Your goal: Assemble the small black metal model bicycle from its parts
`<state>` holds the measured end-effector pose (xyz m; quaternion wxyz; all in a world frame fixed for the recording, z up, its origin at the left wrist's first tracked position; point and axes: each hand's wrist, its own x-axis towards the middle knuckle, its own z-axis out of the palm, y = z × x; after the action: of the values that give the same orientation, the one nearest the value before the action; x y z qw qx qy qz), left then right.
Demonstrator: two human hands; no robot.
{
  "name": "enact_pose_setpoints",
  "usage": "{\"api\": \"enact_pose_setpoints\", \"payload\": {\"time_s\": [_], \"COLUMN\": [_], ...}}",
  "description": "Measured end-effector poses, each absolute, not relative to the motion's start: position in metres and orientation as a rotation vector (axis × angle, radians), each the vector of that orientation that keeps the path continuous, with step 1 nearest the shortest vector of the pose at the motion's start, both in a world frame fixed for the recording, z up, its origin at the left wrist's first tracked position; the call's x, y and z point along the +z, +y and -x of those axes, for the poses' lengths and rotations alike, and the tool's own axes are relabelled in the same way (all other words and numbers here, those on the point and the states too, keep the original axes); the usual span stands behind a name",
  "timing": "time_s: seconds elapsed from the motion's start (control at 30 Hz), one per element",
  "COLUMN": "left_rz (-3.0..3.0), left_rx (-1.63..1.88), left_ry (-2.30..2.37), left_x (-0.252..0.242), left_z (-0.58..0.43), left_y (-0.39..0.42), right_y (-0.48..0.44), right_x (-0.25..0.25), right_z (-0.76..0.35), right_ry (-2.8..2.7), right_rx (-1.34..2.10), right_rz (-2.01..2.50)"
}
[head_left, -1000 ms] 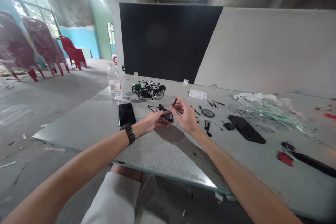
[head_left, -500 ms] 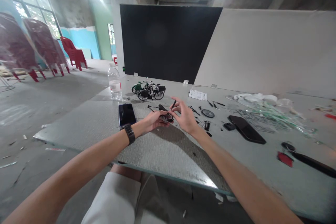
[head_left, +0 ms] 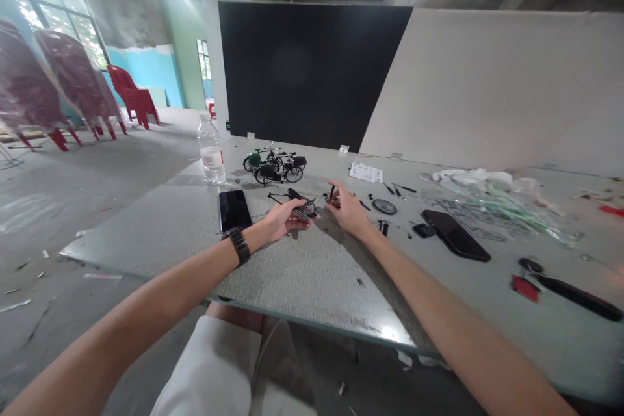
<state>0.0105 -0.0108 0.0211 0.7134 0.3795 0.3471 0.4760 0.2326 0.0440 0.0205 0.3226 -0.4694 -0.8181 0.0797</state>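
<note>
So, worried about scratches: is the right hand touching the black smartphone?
Apart: the head view shows tabletop and small black parts between the right hand and the black smartphone.

The left hand (head_left: 283,221), wearing a black wristwatch (head_left: 238,246), cradles a partly built miniature bicycle (head_left: 298,204) over the gray tabletop (head_left: 312,279). Just beside it, the right hand (head_left: 350,212) holds a thin black piece (head_left: 332,192) upright in its fingers (head_left: 338,194); it is too small to identify clearly, though it may be a model part. A dark smartphone (head_left: 234,210) lies near the left hand, and a loose black model wheel (head_left: 385,207) lies beyond the right. Two finished model bicycles (head_left: 273,167) stand farther back, near a plastic water bottle (head_left: 211,153).
</note>
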Motion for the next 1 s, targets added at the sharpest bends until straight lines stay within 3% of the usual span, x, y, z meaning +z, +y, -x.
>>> {"api": "enact_pose_setpoints", "payload": {"time_s": [0.33,0.67,1.0], "left_rz": [-0.816,-0.849,-0.885], "left_rx": [1.05,1.039,1.04], "left_ry": [0.823,0.854,0.829], "left_x": [0.029,0.029,0.02], "left_z": [-0.012,-0.012,-0.01], "left_y": [-0.017,-0.017,-0.012], "right_y": [0.053,0.049,0.05], "right_x": [0.046,0.07,0.071], "right_z": [-0.27,-0.324,-0.332], "right_ry": [-1.829,-1.896,-2.147], "right_rx": [0.102,-0.135,0.076], "right_rz": [1.278,1.688,1.748]}}
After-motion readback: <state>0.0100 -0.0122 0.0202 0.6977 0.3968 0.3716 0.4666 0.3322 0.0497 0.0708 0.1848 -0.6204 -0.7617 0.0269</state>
